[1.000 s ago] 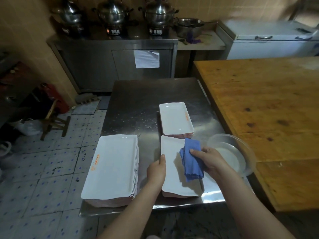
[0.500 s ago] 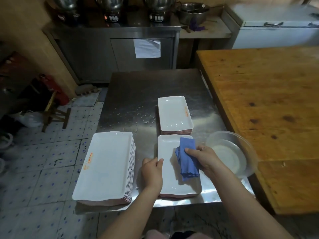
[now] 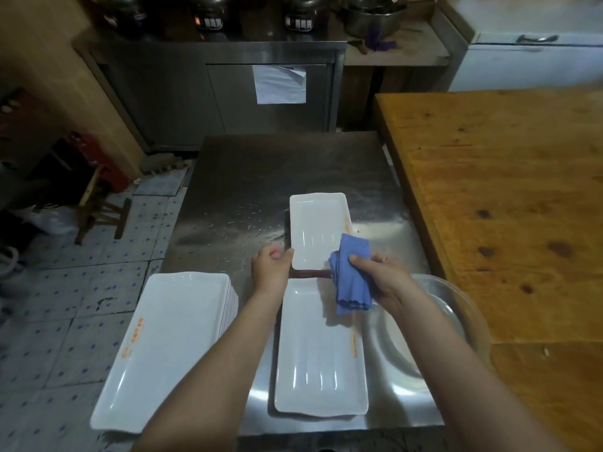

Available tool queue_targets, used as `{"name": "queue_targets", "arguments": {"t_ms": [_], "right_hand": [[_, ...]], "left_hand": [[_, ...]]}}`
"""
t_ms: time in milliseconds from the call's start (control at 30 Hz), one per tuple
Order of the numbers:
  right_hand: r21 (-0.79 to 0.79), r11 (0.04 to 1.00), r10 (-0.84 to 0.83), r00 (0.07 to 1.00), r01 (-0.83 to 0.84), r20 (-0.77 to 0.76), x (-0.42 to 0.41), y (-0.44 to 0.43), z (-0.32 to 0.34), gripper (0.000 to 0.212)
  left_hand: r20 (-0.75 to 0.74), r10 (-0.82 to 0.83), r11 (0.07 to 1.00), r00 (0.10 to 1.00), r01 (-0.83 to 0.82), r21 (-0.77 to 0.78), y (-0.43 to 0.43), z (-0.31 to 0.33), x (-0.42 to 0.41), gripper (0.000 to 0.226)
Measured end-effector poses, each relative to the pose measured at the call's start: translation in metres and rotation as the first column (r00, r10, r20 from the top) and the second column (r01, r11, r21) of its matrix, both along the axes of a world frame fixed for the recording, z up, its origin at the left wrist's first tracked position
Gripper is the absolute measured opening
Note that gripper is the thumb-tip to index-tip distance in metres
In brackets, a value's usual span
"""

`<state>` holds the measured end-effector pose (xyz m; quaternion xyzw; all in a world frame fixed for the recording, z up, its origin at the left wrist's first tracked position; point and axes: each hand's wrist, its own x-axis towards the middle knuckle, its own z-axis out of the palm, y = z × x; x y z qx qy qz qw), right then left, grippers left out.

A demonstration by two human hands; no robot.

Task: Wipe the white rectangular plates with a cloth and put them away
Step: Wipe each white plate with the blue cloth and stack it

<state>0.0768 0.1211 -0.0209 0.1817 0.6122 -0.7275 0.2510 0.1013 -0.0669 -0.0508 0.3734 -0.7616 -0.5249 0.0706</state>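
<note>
A white rectangular plate (image 3: 318,228) lies farther out on the steel table (image 3: 261,171), with a dark red underside showing beneath its near edge. My left hand (image 3: 270,269) grips its near-left corner. My right hand (image 3: 381,277) holds a folded blue cloth (image 3: 354,278) at the plate's near-right corner. Closer to me lies another white rectangular plate (image 3: 321,357) on a low stack, untouched. A tall stack of larger white plates (image 3: 169,347) stands at the table's front left, overhanging the edge.
A clear bowl (image 3: 447,324) sits at the table's front right, beside my right forearm. A wooden table (image 3: 509,207) adjoins on the right. Behind are a steel cabinet (image 3: 228,93) with pots and a white chest freezer (image 3: 535,60). A stool (image 3: 98,213) stands on the tiled floor at left.
Both hands moved forward from the near plate to the near edge of the far plate. The cloth left the near plate's surface. The camera tilted down.
</note>
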Motion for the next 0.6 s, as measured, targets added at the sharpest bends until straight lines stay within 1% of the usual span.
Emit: {"name": "queue_targets", "arguments": {"t_ms": [100,200,300,367,433,533,600], "right_hand": [[-0.002,1.0,0.02,1.0,-0.02,-0.003,-0.024,-0.005,-0.001,0.014],[-0.011,1.0,0.011,1.0,-0.011,0.008,-0.042,-0.009,-0.006,0.013],[0.016,1.0,0.0,1.0,-0.001,0.026,-0.058,-0.009,-0.01,0.01],[0.04,0.999,-0.017,0.999,0.016,0.034,-0.066,-0.005,-0.013,0.007],[0.062,0.997,-0.046,0.998,0.043,0.039,-0.072,0.0,-0.014,0.007],[0.067,0.996,-0.068,0.997,0.064,0.049,-0.074,0.007,-0.016,0.008],[0.071,0.997,-0.035,0.999,0.032,0.039,-0.072,0.009,-0.015,0.008]], "left_hand": [[0.033,-0.026,0.999,0.999,0.027,-0.028,-0.001,0.003,-0.038,0.034],[0.111,-0.058,0.992,0.992,0.07,-0.107,-0.002,-0.005,-0.063,0.041],[0.204,-0.094,0.983,0.974,0.124,-0.138,-0.003,-0.017,-0.076,0.042],[0.249,-0.118,0.972,0.961,0.164,-0.171,-0.004,-0.021,-0.079,0.034],[0.232,-0.153,0.952,0.961,0.206,-0.228,-0.004,-0.022,-0.081,0.02],[0.206,-0.151,0.947,0.967,0.201,-0.252,-0.003,-0.02,-0.077,0.026],[0.216,-0.143,0.941,0.966,0.201,-0.273,-0.003,-0.022,-0.073,0.026]]}}
